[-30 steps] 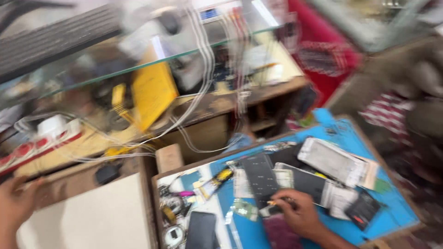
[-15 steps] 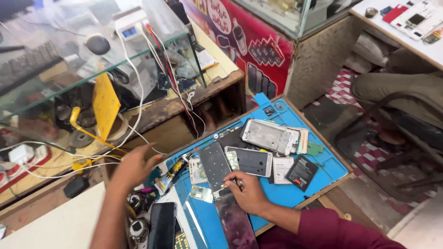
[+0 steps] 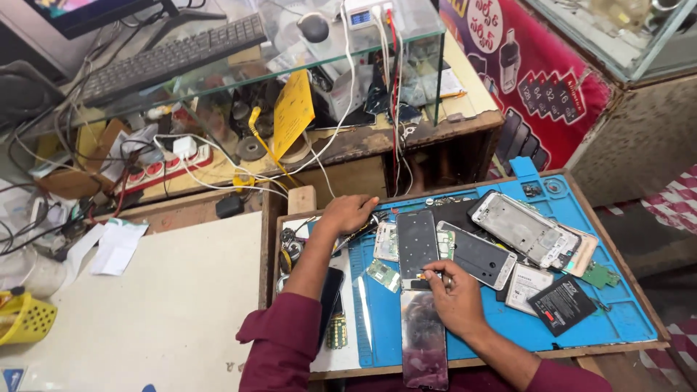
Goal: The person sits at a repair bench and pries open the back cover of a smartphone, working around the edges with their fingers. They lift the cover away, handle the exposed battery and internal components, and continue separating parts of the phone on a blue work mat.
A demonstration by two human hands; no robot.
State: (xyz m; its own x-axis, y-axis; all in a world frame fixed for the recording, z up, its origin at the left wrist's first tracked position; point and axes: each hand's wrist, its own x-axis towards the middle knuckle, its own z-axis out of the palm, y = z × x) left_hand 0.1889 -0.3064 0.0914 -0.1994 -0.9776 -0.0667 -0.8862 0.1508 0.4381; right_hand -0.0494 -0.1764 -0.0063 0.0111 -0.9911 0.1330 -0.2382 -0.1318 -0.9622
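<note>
My left hand [image 3: 350, 213] reaches to the far left corner of the blue work mat [image 3: 581, 319], its fingers curled over small tools and parts there; what it grips is hidden. My right hand [image 3: 451, 292] rests on the mat's near middle, fingertips pinched on a thin tool at the lower end of a dark phone body [image 3: 416, 245]. A detached screen panel [image 3: 424, 340] lies just under that hand, reaching past the table's front edge. Small circuit boards [image 3: 383, 276] lie left of the dark phone.
Opened phone frames [image 3: 524, 229], a grey back cover [image 3: 475, 254] and two black batteries [image 3: 563, 303] lie on the mat's right half. A glass shelf [image 3: 218, 65] with a keyboard [image 3: 170, 56] stands behind, with tangled cables and a power strip [image 3: 165, 168]. A yellow basket [image 3: 25, 319] sits far left.
The view has steadied and shifted left. My left hand moved forward to the mat's far left corner. My right hand stays by the dark phone's lower end.
</note>
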